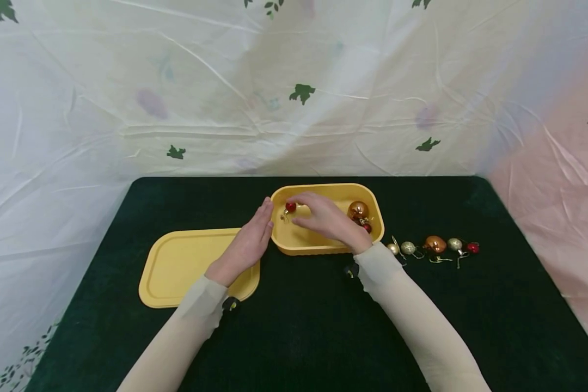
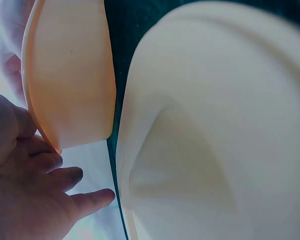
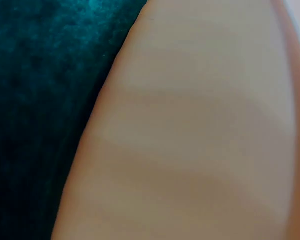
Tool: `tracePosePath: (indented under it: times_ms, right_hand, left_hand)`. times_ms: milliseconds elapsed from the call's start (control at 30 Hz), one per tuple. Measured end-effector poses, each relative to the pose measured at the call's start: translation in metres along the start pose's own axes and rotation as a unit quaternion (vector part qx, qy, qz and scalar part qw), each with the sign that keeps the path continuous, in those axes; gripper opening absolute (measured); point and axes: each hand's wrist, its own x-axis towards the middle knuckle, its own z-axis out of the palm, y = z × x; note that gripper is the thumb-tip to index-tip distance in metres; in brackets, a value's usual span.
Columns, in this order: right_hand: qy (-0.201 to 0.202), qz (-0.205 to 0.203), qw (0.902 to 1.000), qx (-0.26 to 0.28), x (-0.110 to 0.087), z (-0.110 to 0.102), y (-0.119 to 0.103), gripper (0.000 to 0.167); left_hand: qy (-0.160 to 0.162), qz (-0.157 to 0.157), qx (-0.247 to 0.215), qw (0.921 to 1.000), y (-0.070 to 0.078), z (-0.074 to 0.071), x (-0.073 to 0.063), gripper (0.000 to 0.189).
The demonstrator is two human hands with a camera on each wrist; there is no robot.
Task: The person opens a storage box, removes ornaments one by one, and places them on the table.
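Observation:
A yellow plastic box [image 1: 308,239] stands at the table's middle, its near wall filling much of the right wrist view [image 3: 190,120]. My right hand [image 1: 323,218] reaches inside, thumb and fingers apart. Just left of its fingertips lies a small red bauble [image 1: 291,207] with a gold string. An orange-copper bauble [image 1: 358,210] and a red one [image 1: 366,227] lie at the box's right end. My left hand [image 1: 247,237] is by the box's left end, fingers mostly straight; in the left wrist view its fingers [image 2: 40,150] touch the rim.
A flat yellow lid [image 1: 186,267] lies left of the box, partly under my left forearm. Right of the box, several baubles form a row, among them a copper one [image 1: 435,244], a silvery one [image 1: 454,244] and a red one [image 1: 472,247]. Dark green cloth covers the table [image 1: 313,326].

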Motion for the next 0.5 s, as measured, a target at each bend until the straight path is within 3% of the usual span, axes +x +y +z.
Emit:
tracePosePath:
  times_ms: [500]
  right_hand:
    - [-0.043,0.044,0.9976,-0.031,0.024,0.010,0.004,0.050]
  left_hand:
    - [0.002,0.005,-0.003,1.0000,-0.001,0.000,0.000,0.059]
